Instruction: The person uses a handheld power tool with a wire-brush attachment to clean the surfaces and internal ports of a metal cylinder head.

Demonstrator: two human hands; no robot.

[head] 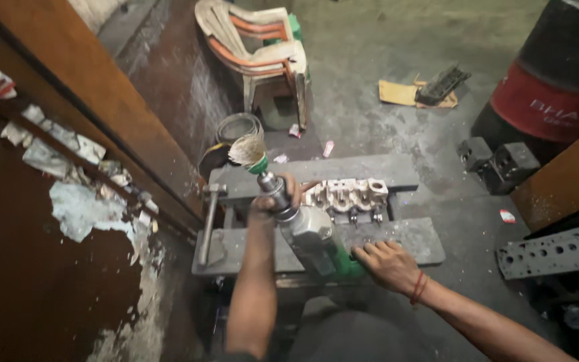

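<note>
A green and grey power tool with a round wire brush at its tip points up and away from me. My left hand grips the tool's metal neck just behind the brush. My right hand holds the green rear body of the tool, low against a grey metal bench. A pale cast-metal engine part with several round ports lies on the bench just right of my left hand. A red thread circles my right wrist.
A hammer lies on the bench's left end. Stacked plastic chairs stand beyond. A dark drum with a red band stands far right, with black blocks and a perforated metal plate below it. Brown panels line the left.
</note>
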